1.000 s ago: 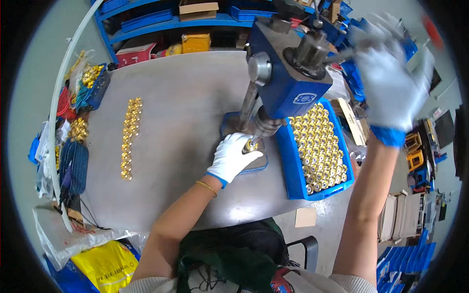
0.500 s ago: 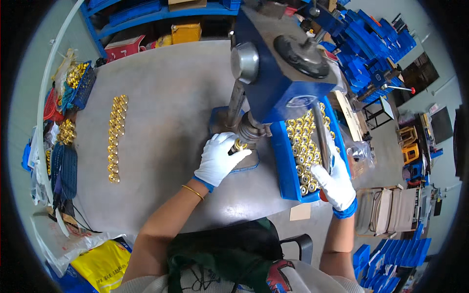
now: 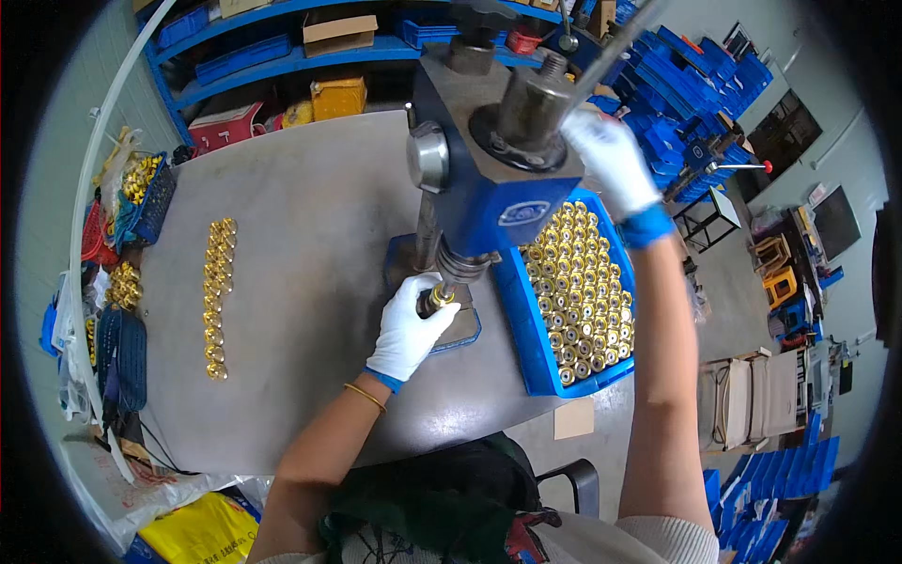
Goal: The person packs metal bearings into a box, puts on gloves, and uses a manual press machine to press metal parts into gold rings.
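Observation:
My left hand (image 3: 411, 324), in a white glove, is closed round a small brass-coloured fitting (image 3: 442, 297) beneath the ram of a blue hand press (image 3: 526, 202). The ram (image 3: 460, 267) stands right over the fitting; from here I cannot tell whether they touch. My right hand (image 3: 613, 164), gloved in white too, is raised at the right of the press head near its steel lever (image 3: 615, 52). Motion smears its fingers, so their grip does not show. A blue bin (image 3: 526, 352) packed with brass-coloured fittings (image 3: 583, 291) stands just right of the press.
A slanting row of brass-coloured fittings (image 3: 216, 301) lies on the grey table (image 3: 301, 235) at left. Baskets of small parts (image 3: 150, 188) line the left edge. Blue shelving (image 3: 282, 66) runs behind. A folded chair (image 3: 752, 399) and stacked blue bins (image 3: 658, 85) are at right.
My right hand has gone up and away from me, from beside the bin's near end to the press head. The lever has swung up. My left hand still holds the fitting under the ram.

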A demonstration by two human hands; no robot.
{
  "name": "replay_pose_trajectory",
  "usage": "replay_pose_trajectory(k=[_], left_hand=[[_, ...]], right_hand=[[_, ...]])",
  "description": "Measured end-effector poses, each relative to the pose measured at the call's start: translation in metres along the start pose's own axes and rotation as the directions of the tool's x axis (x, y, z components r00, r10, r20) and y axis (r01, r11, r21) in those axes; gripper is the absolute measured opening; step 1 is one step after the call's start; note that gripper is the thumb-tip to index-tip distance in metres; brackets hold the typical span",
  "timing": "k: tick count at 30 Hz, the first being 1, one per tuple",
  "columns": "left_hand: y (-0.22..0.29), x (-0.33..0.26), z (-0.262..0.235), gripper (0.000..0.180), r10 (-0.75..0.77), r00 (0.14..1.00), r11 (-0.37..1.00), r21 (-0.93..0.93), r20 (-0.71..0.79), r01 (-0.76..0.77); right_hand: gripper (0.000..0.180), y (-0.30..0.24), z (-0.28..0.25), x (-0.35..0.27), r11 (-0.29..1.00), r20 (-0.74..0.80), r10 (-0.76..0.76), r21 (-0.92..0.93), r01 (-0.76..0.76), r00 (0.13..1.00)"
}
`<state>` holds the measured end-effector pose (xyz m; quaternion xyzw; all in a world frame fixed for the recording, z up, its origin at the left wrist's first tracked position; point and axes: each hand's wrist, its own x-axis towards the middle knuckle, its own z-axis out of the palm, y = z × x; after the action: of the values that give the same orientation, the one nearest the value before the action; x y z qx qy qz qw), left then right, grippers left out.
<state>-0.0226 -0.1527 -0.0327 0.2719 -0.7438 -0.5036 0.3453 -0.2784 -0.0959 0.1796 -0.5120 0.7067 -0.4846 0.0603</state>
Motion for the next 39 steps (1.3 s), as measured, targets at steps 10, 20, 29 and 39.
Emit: replay_pose_trajectory(k=[10,20,29,39], left_hand=[[-0.044,-0.009,-0.132,0.042,0.216,0.932,0.886,0.460,-0.291,-0.062],[-0.090,-0.023,-0.264,0.038,0.073,0.957,0.366,0.901,-0.280,0.235],[-0.097,-0.014,-0.279,0.057,0.029,0.909,0.237,0.886,-0.415,0.397],[-0.041,-0.009,-0.163,0.041,0.253,0.957,0.657,0.751,-0.145,-0.060]], right_hand=[[0.039,0.144,0.069,-0.018,0.393,0.012,0.233,-0.916,-0.083,0.972],[0.057,0.239,0.027,-0.020,0.713,-0.005,0.074,-0.699,-0.057,0.997],[0.037,0.030,0.080,-0.096,0.968,0.426,-0.034,0.239,-0.076,0.904],[0.041,0.036,0.108,-0.114,0.956,0.689,-0.053,-0.174,0.236,0.722]])
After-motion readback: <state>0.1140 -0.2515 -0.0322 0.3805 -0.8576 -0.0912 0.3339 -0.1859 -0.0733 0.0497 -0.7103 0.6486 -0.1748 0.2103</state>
